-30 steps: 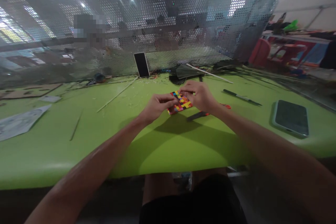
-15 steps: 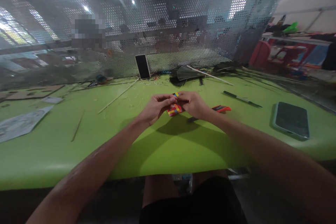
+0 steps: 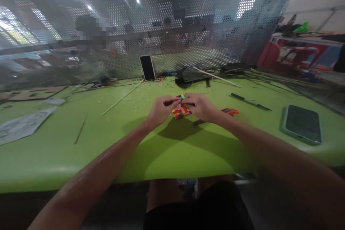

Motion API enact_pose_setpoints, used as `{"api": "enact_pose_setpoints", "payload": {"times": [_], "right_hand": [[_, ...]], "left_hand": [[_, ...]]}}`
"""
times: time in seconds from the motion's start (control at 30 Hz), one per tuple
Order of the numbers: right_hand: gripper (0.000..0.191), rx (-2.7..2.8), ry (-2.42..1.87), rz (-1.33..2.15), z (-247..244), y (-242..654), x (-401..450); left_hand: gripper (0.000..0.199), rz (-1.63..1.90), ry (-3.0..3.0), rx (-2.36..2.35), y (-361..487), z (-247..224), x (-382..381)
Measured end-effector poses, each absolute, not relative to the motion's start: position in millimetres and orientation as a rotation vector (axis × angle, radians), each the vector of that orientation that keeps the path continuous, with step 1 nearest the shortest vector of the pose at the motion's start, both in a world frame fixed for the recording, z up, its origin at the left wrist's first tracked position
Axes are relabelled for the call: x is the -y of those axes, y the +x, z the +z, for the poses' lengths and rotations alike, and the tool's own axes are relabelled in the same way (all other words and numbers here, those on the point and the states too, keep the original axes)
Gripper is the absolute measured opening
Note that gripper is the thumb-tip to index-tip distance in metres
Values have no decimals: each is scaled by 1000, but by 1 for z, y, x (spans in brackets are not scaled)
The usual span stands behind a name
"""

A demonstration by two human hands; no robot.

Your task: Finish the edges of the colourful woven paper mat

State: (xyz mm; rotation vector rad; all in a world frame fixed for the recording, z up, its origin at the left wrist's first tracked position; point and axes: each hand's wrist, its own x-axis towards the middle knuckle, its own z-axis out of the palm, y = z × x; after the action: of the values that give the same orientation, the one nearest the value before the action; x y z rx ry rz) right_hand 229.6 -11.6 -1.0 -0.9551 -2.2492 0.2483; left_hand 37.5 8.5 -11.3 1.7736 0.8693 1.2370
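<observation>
Between my two hands is a small woven piece (image 3: 181,111) in a red, yellow, blue and orange check pattern, held just above the green table. My left hand (image 3: 162,108) pinches its left side, thumb and fingertips together. On the other side my right hand (image 3: 198,105) is closed on it, with fingertips meeting the left ones near the middle. The fingers cover part of the weave. An orange-handled cutting tool (image 3: 230,111), probably scissors, lies partly hidden beneath my right wrist, its dark end showing below that hand.
Right of my hands lie a slim dark knife or pen (image 3: 250,101) and a phone (image 3: 303,124). A second phone (image 3: 147,67) leans at the back, beside bundled dark strips (image 3: 194,74). Leftward are thin sticks (image 3: 81,128) and a printed sheet (image 3: 25,125). A perforated metal screen (image 3: 172,18) stands behind.
My fingers have shifted slightly on the woven piece, and more of its checked front shows now. Both hands stay in nearly the same place; the whole view has moved a little.
</observation>
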Motion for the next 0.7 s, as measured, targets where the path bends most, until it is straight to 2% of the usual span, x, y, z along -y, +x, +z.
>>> {"api": "enact_pose_setpoints", "payload": {"times": [0.47, 0.7], "right_hand": [[29, 2328, -969, -66, 7, 236, 11], [21, 2202, -832, 85, 5, 238, 3]], "left_hand": [[21, 972, 1772, -752, 32, -8, -11], [27, 916, 1566, -750, 28, -7, -12]]}}
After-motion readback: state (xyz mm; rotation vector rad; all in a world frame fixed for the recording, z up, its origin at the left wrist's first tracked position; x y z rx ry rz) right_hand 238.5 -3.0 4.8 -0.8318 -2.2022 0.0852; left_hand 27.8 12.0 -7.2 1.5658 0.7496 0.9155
